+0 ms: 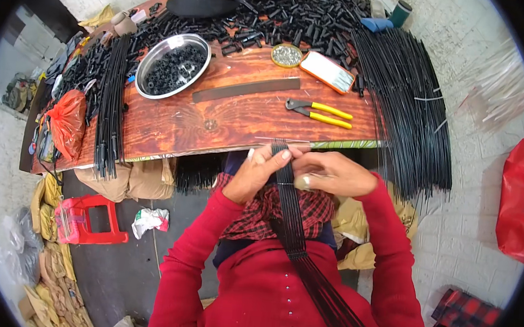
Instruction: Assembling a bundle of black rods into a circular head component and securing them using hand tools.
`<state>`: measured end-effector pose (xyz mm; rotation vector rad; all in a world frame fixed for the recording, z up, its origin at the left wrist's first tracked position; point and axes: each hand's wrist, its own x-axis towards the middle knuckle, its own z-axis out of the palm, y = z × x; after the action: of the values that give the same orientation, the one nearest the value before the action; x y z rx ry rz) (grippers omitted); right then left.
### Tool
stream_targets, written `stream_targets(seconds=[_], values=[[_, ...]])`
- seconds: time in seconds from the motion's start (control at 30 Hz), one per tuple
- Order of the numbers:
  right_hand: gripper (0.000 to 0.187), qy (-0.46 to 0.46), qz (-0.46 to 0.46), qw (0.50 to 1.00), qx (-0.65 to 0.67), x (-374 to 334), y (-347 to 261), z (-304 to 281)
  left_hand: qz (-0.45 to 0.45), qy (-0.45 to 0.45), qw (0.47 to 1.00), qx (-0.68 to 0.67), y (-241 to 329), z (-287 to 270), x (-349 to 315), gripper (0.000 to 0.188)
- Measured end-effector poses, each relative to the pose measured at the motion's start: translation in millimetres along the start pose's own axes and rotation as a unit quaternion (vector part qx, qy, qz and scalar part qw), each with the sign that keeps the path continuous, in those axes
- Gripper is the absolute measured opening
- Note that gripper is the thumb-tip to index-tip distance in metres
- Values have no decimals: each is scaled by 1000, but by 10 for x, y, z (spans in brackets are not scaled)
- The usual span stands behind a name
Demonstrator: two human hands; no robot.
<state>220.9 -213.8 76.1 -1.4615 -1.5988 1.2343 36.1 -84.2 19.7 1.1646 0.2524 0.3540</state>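
Observation:
A flat bundle of thin black rods (294,226) runs from the table's front edge down past my lap to the lower right. Near its upper end, my left hand (259,174) pinches it between thumb and fingers. My right hand (334,173) is closed at the bundle's right side, fingers curled and thumb bent; what they grip there is partly hidden. A thin pale rod or wire (270,139) lies crosswise at the bundle's top. Beyond my right hand, cutting pliers (319,113) with yellow handles rest on the table.
The wooden table (167,126) carries a metal bowl (173,66) of small black parts, a flat dark bar (247,90), a round tin (286,55) and a white-lined box (328,72). Black rods (408,113) overhang at right. A red stool (92,220) stands on the floor at left.

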Motion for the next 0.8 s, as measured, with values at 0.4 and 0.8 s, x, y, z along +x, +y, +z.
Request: stream_targets(seconds=[0.4, 0.8], values=[[41, 174, -3, 922, 347, 348, 29, 964, -102, -11, 994, -48, 265, -78, -152, 51], [43, 170, 25, 919, 355, 347, 2, 929, 33, 227, 972, -55, 154, -236, -166, 21]])
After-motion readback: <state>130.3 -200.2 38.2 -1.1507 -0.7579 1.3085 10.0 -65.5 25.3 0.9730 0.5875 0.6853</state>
